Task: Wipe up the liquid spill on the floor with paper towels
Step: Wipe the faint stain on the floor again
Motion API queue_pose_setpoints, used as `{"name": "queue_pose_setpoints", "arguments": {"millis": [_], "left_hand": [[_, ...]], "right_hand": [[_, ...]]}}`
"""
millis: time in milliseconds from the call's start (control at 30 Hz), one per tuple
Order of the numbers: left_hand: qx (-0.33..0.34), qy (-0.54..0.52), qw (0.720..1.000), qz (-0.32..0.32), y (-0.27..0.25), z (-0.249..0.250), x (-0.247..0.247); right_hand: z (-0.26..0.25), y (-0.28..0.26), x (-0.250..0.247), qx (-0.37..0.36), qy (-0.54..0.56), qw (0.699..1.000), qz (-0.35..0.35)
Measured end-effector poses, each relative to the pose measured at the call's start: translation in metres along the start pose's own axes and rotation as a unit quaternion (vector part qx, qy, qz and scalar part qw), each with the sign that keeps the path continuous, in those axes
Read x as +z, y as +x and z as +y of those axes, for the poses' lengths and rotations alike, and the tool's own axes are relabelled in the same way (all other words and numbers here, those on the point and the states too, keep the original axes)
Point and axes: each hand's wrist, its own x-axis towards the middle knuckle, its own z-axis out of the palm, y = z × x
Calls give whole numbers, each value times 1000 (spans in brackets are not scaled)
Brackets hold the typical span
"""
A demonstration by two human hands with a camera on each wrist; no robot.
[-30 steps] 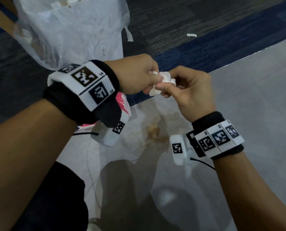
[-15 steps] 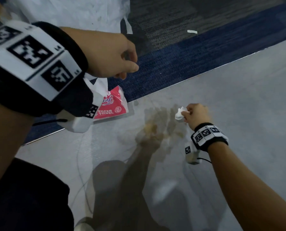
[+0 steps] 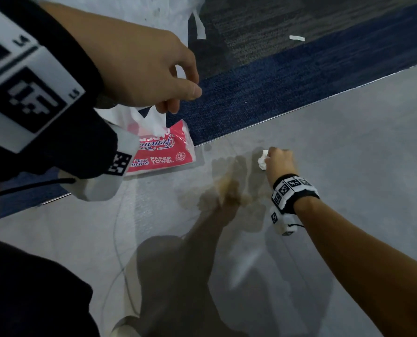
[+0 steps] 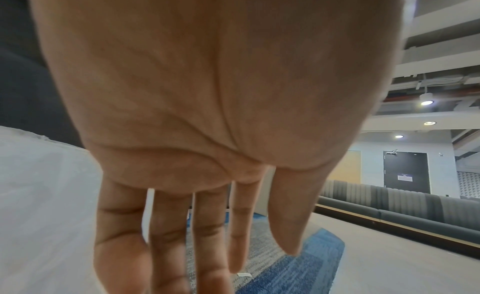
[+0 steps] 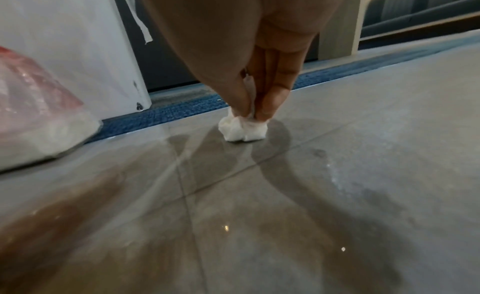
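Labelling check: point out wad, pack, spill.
wad [image 5: 242, 130], right wrist view, its white middle below the fingertips.
pack [image 3: 162, 155], head view, its pink printed face.
spill [image 3: 229, 188], head view, its brown patch.

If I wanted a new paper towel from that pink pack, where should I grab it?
Probably the white sheet sticking up out of the pink pack's top opening. Pinch that loose tip from above and pull upward: the pack lies flat on the floor, and only that tuft stands free. The left hand is right above it, holding nothing.
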Motion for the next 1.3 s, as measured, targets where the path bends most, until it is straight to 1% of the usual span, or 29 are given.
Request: {"name": "queue_pose_setpoints", "arguments": {"millis": [133, 200, 267, 367, 467, 533, 600, 667, 733, 767, 833, 900, 967, 1033, 1100, 1167, 1233, 1267, 1300], "left_hand": [[-12, -29, 999, 9, -2, -2, 0], [-13, -37, 999, 18, -3, -2, 0], [-12, -41, 999, 23, -3, -2, 1], [-9, -38, 999, 25, -2, -2, 0], [-5, -34, 999, 21, -1, -3, -1], [-3, -41, 999, 17, 0, -2, -2], [-3, -46, 999, 19, 2, 1, -2], [2, -52, 998, 22, 5, 5, -1], [8, -55, 998, 23, 7, 8, 0], [9, -55, 998, 24, 7, 9, 0], [11, -61, 998, 29, 7, 9, 0], [8, -68, 997, 30, 6, 9, 0], [4, -54, 998, 27, 5, 7, -1], [0, -38, 999, 21, 5, 5, 0], [3, -39, 999, 19, 8, 6, 1], [6, -44, 999, 20, 9, 9, 1], [10, -47, 999, 15, 10, 12, 1], [13, -47, 999, 9, 11, 13, 1], [16, -47, 999, 2, 11, 14, 2]], "right_hand": [[-4, 1, -4, 26, 7, 1000, -6], [-13, -1, -3, 15, 31, 999, -9], [-31, -9, 5, -9, 58, 998, -20], [-67, -22, 28, -54, 83, 994, -52], [-105, -40, 42, -107, 40, 991, -67], [-126, -54, 53, -141, 32, 985, -92], [-140, -71, 62, -208, -4, 970, -127], [-139, -80, 62, -259, -51, 952, -158], [-124, -70, 52, -253, -53, 952, -163], [-111, -61, 45, -232, -56, 958, -157], [-79, -41, 29, -170, -54, 976, -124], [-50, -29, 17, -79, -11, 994, -76], [-39, -26, 18, -27, 12, 999, -40], [-49, -31, 24, -28, 26, 998, -43], [-61, -41, 34, -70, 22, 994, -81], [-70, -52, 40, -110, -10, 986, -121], [-70, -58, 46, -119, -2, 982, -149], [-68, -61, 46, -130, -15, 976, -177], [-63, -64, 46, -162, -48, 966, -196]]}}
